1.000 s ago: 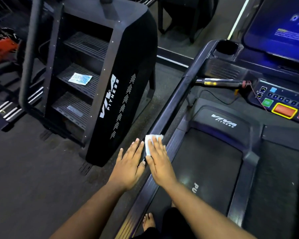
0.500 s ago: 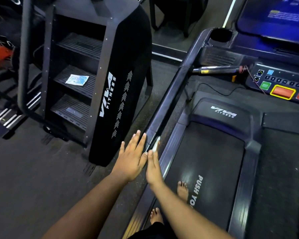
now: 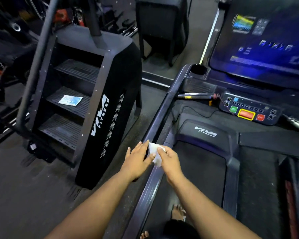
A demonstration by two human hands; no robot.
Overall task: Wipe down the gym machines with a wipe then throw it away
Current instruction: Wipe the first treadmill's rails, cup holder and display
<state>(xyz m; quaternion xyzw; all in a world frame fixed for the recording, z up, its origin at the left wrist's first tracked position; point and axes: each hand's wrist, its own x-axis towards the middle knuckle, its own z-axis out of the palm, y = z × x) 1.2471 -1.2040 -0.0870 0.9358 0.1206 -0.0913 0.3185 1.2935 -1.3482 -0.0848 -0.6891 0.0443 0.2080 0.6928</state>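
Head view: white wipe (image 3: pixel 154 153) between both hands; right hand (image 3: pixel 168 159) pinches it; left hand (image 3: pixel 138 158) flat, touching it.

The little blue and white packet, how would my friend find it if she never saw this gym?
Look at the tall black stair machine marked VIVA FITNESS, left of the treadmill. It has three ribbed steps; the packet lies flat on the middle one. It is the only pale, patterned thing on those dark steps.
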